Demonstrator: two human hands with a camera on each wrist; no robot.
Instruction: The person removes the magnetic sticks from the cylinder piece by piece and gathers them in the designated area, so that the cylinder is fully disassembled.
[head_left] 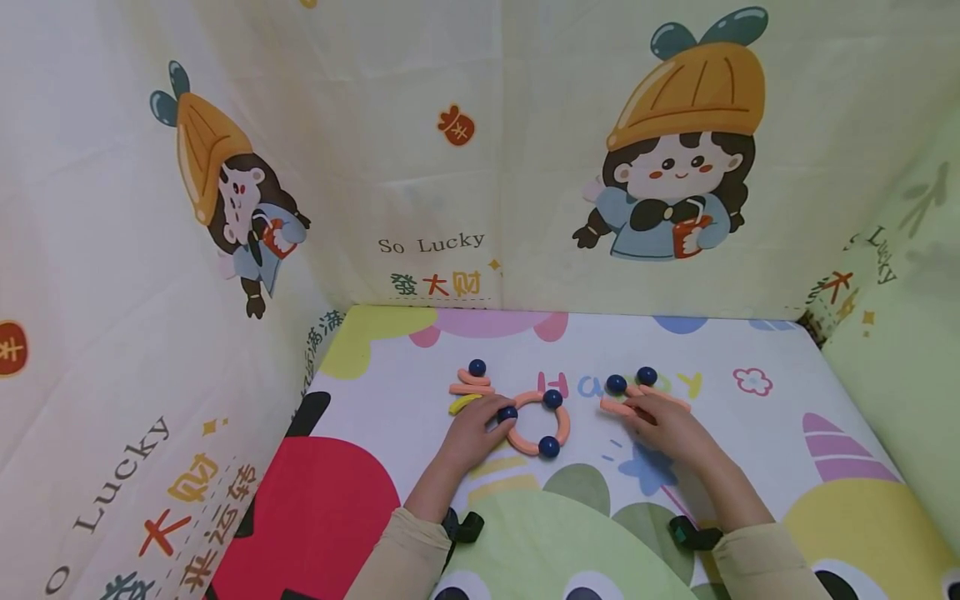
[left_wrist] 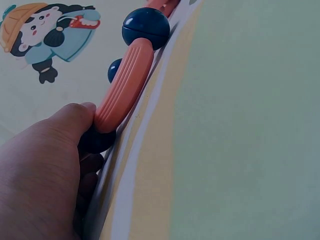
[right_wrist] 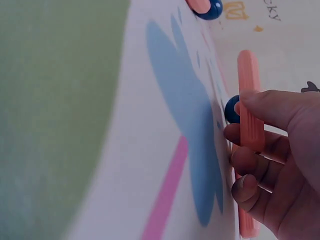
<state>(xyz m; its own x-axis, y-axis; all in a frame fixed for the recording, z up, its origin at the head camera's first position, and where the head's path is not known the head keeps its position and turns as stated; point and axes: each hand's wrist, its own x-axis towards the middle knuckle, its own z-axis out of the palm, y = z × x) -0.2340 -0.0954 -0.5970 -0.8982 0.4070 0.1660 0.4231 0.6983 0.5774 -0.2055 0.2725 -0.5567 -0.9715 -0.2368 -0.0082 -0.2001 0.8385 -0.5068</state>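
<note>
On the table (head_left: 750, 442), the ring (head_left: 564, 425) lies right of three rods (head_left: 471, 389), left of two balls (head_left: 616, 384).

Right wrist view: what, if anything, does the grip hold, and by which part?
The right grip pinches a straight salmon-pink stick around its middle.

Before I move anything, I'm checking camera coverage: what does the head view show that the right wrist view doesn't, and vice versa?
Only the head view: the left hand, the yellow piece near it, and the whole ring of orange pieces and dark blue balls.

Only the right wrist view: grooves along the held orange bar, and both its ends.

Both: the right hand, its fingers pinching that bar, and the blue star print.
</note>
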